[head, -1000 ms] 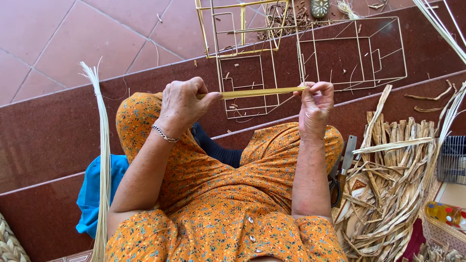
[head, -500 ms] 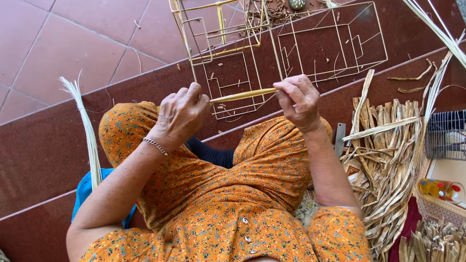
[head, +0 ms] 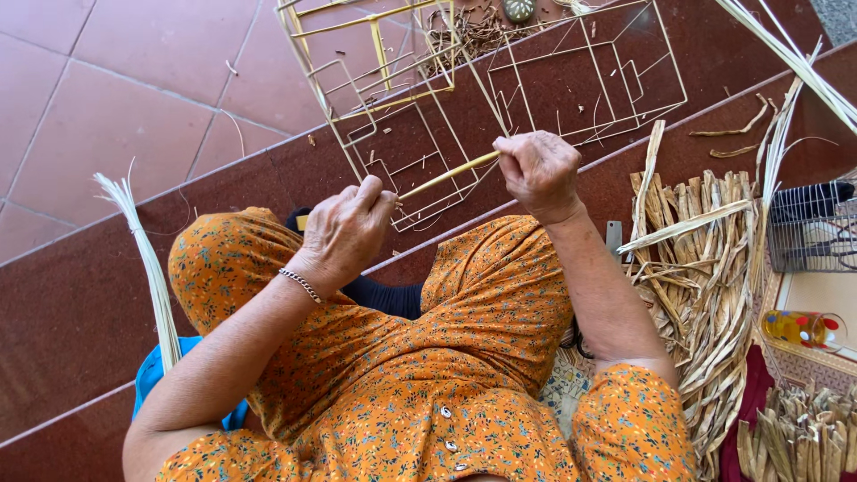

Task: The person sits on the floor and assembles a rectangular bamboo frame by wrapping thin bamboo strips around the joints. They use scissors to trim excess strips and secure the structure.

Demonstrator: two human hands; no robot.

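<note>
Both our hands pinch one thin yellow strip [head: 446, 175] and keep it stretched between them, above our knees. Our left hand [head: 346, 234] is closed on the lower end of the strip, with the fingers curled and the thumb pressed on top; a thin metal bracelet [head: 301, 284] sits on this wrist. Our right hand [head: 538, 171] is closed on the upper end, a little higher, so the strip is tilted up toward the right.

Near to us, our lap is covered by an orange flowered dress [head: 464, 357]. At our left side a bundle of pale thin fibres [head: 147, 259] stands upright, and its lower part meets a blue cloth [head: 156, 379]. At our right side lies a pile of dried flat leaves [head: 705, 295], beside a dark wire basket [head: 817, 228] and a small bottle with yellow liquid [head: 799, 328].

Farther, on the dark red tiled floor [head: 134, 98], lie wire frames [head: 571, 76] in the shape of boxes, some wrapped in yellow. Behind them we see a heap of dry scraps [head: 473, 31].
</note>
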